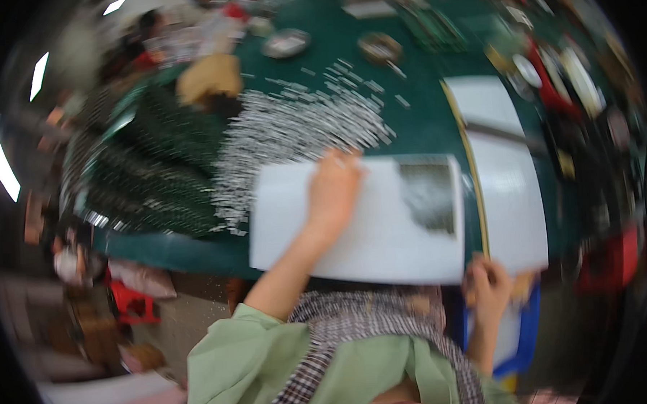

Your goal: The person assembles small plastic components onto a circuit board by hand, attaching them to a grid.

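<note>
My left hand (334, 191) reaches over a white board (288, 225), its fingers bent together at the board's far edge beside a pile of small white strips (302, 127). Blur hides what is between those fingers. A dark grey-green patch (428, 197) covers part of the board's right end. My right hand (487, 285) is closed in a pinch at the front table edge, by the board's right corner and the near end of a yellow edging strip (476, 188). What it pinches is too blurred to tell.
Dark netted, shiny bundles (149, 166) lie at left with a tan piece (208, 77) on top. A second white board (506, 172) lies at right with a dark bar (501, 134) across it. Farther back are a metal dish (286, 42) and a tape roll (379, 48). A blue crate (528, 330) stands below.
</note>
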The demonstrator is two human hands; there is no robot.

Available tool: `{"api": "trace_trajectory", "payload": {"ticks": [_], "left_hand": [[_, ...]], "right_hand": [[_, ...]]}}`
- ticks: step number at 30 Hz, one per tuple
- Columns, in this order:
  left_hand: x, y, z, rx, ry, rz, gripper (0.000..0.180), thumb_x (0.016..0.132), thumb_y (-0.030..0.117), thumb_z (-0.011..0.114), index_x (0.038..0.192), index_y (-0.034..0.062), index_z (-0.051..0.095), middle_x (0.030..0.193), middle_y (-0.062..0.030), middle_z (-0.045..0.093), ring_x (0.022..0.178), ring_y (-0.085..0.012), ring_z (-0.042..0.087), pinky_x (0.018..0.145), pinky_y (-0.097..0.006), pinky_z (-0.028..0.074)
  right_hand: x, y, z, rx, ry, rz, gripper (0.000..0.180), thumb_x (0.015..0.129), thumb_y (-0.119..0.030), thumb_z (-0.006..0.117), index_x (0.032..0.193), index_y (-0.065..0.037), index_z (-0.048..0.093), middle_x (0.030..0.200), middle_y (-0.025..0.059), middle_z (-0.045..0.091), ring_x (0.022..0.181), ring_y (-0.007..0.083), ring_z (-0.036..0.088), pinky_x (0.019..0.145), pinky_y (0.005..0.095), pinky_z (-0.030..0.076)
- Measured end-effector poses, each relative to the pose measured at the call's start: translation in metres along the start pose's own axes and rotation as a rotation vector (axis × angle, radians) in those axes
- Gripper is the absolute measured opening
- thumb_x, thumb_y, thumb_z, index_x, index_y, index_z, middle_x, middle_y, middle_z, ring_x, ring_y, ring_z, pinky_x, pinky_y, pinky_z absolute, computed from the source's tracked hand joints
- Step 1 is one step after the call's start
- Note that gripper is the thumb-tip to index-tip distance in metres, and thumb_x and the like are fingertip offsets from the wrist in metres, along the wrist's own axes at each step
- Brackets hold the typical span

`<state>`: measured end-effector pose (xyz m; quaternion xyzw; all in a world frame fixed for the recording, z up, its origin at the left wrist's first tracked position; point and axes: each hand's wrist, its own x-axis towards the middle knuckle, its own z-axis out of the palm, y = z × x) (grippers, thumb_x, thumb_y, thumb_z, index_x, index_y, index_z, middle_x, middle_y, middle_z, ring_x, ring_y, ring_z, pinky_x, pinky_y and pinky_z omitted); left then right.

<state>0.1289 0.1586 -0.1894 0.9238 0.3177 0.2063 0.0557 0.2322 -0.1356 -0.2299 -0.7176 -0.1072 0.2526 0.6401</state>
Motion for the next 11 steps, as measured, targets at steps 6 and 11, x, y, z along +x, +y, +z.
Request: {"api": "trace_trajectory", "payload": {"ticks": [6, 11], "left_hand": [[-0.005, 0.087, 0.0, -0.56, -0.378, 0.367, 0.032, 0.072, 0.01, 0.067, 0.102, 0.0044, 0.059, 0.09, -0.0102, 0.054, 0.084, -0.0269, 0.053, 0.072, -0.034, 0.044], [-0.009, 0.099, 0.021, -0.534, -0.498, 0.471, 0.03, 0.07, 0.014, 0.069, 0.097, 0.0062, 0.059, 0.09, -0.0103, 0.053, 0.089, -0.0283, 0.051, 0.077, -0.037, 0.043]], "right_hand": [[0.008, -0.028, -0.001, 0.013, 0.123, -0.005, 0.021, 0.074, -0.004, 0.067, 0.094, 0.001, 0.064, 0.074, -0.0019, 0.056, 0.06, 0.0056, 0.043, 0.054, 0.0189, 0.035], [0.004, -0.021, -0.018, 0.054, 0.074, 0.065, 0.023, 0.073, -0.006, 0.069, 0.095, -0.001, 0.064, 0.089, 0.0035, 0.062, 0.075, 0.0072, 0.054, 0.066, 0.016, 0.039]]}}
